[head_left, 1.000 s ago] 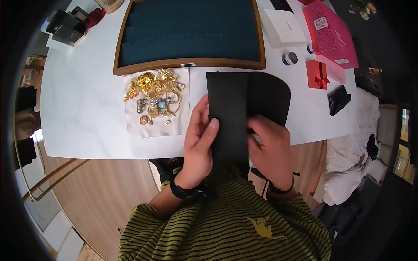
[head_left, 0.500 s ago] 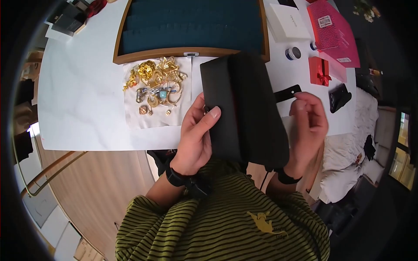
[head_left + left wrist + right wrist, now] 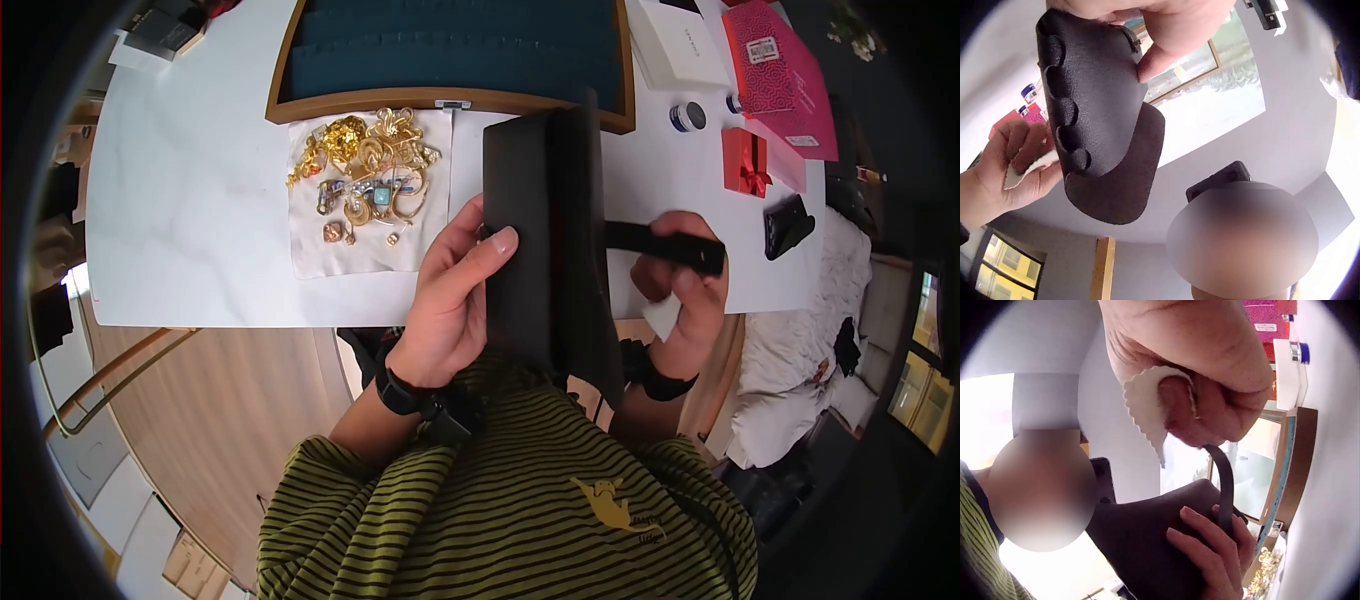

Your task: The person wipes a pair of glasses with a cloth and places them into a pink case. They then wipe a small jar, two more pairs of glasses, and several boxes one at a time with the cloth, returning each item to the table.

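Observation:
My left hand (image 3: 448, 285) grips the left side of a black leather case (image 3: 518, 240), thumb on top. The case stands half folded, with a rounded flap (image 3: 1124, 194) hanging loose and a row of loops along one edge in the left wrist view. To its right, my right hand (image 3: 690, 285) holds the case's black strap (image 3: 650, 240), drawn out sideways. Tucked in the same hand is a small white cloth (image 3: 1144, 409) with a zigzag edge. Gold jewellery (image 3: 370, 175) lies on a white cloth (image 3: 425, 255) left of the case.
A wooden box (image 3: 350, 107) lined in dark teal stands behind the case. On the right are a red gift box (image 3: 742, 160), a small jar (image 3: 688, 117), a pink box (image 3: 785, 85), a white box (image 3: 685, 45) and a black pouch (image 3: 787, 226). The table's front edge runs below the hands.
The rounded flap has swung over from the right and now stands near upright. My right hand moved out to the right and took hold of the strap. The left hand keeps its grip.

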Demonstrator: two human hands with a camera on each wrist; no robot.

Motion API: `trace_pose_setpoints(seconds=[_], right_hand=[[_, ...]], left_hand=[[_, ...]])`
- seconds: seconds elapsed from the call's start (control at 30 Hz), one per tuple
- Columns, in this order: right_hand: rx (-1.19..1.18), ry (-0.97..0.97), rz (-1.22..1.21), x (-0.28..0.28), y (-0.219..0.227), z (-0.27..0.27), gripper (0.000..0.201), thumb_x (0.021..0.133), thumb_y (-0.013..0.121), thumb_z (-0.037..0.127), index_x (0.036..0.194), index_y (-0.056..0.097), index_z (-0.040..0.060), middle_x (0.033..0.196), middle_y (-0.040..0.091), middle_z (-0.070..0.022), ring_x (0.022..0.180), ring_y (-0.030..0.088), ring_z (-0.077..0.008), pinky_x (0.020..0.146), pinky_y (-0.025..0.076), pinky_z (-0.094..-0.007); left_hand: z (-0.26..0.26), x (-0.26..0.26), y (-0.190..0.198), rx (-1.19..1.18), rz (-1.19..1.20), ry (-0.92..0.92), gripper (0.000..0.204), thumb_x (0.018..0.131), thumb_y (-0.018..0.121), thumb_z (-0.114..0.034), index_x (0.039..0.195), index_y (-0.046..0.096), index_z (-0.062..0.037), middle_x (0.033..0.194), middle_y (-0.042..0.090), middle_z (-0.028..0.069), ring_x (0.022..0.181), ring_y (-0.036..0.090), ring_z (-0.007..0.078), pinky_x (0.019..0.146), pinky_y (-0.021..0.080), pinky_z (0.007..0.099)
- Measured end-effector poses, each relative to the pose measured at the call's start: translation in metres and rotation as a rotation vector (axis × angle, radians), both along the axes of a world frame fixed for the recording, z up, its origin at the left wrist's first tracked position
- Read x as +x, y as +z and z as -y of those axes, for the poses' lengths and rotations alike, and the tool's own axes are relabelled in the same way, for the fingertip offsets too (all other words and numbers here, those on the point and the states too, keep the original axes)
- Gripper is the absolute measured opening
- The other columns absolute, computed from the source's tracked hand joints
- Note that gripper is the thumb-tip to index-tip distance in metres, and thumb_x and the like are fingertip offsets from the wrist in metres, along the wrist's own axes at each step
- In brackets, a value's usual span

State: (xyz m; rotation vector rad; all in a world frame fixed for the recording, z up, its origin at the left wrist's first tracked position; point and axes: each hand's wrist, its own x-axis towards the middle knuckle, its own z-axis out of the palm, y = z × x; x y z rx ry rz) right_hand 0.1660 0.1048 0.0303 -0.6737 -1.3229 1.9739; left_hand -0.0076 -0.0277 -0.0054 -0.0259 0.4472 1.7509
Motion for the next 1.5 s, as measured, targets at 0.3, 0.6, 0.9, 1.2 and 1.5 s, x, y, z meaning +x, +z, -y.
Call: trace_pose_setpoints(seconds=[0.3, 0.6, 0.9, 1.2, 1.5], right_hand=[[0.285, 0.231, 0.101, -0.008, 0.028, 0.006, 0.012, 0.068, 0.068, -0.005, 0.078, 0.064, -0.0080, 0.064, 0.063, -0.0132, 0.057, 0.063, -0.0175, 0.053, 0.047, -0.0244], [0.495, 0.327, 0.640, -0.037, 0.035, 0.017, 0.009, 0.076, 0.070, 0.001, 0.082, 0.065, -0.0034, 0.067, 0.064, -0.0085, 0.057, 0.063, -0.0154, 0.053, 0.047, -0.0252], [0.850, 0.313, 0.770, -0.044, 0.029, 0.024, 0.015, 0.076, 0.072, 0.009, 0.080, 0.061, -0.0007, 0.071, 0.063, -0.0119, 0.058, 0.059, -0.0282, 0.053, 0.045, -0.0326], [0.841, 0.303, 0.786, -0.045, 0.023, 0.026, 0.015, 0.076, 0.071, 0.009, 0.082, 0.061, 0.0000, 0.072, 0.063, -0.0117, 0.059, 0.060, -0.0284, 0.053, 0.045, -0.0331], [0.787, 0.313, 0.749, -0.042, 0.025, 0.024, 0.014, 0.075, 0.069, 0.004, 0.087, 0.061, -0.0002, 0.075, 0.064, -0.0124, 0.065, 0.064, -0.0258, 0.057, 0.048, -0.0314]], left_hand=[[-0.002, 0.009, 0.004, -0.178, -0.488, -0.004, 0.050, 0.089, 0.059, -0.002, 0.134, 0.037, 0.0004, 0.114, 0.058, 0.0091, 0.101, 0.057, 0.0120, 0.087, 0.046, 0.0247], [0.003, 0.010, -0.004, -0.048, -1.121, -0.089, 0.087, 0.073, 0.061, 0.010, 0.146, 0.015, -0.0055, 0.129, 0.048, 0.0208, 0.118, 0.051, 0.0328, 0.096, 0.041, 0.0341], [0.004, 0.013, -0.002, -0.089, -1.159, -0.104, 0.086, 0.073, 0.053, 0.011, 0.147, 0.014, -0.0072, 0.125, 0.049, 0.0251, 0.112, 0.052, 0.0400, 0.093, 0.043, 0.0373], [0.005, 0.008, -0.006, -0.053, -1.054, -0.126, 0.073, 0.081, 0.050, 0.001, 0.146, 0.017, -0.0038, 0.113, 0.054, 0.0231, 0.096, 0.058, 0.0323, 0.087, 0.044, 0.0338], [0.002, 0.009, -0.004, -0.046, -1.032, -0.066, 0.068, 0.083, 0.048, 0.003, 0.145, 0.020, -0.0023, 0.123, 0.052, 0.0212, 0.105, 0.055, 0.0253, 0.092, 0.041, 0.0307]])
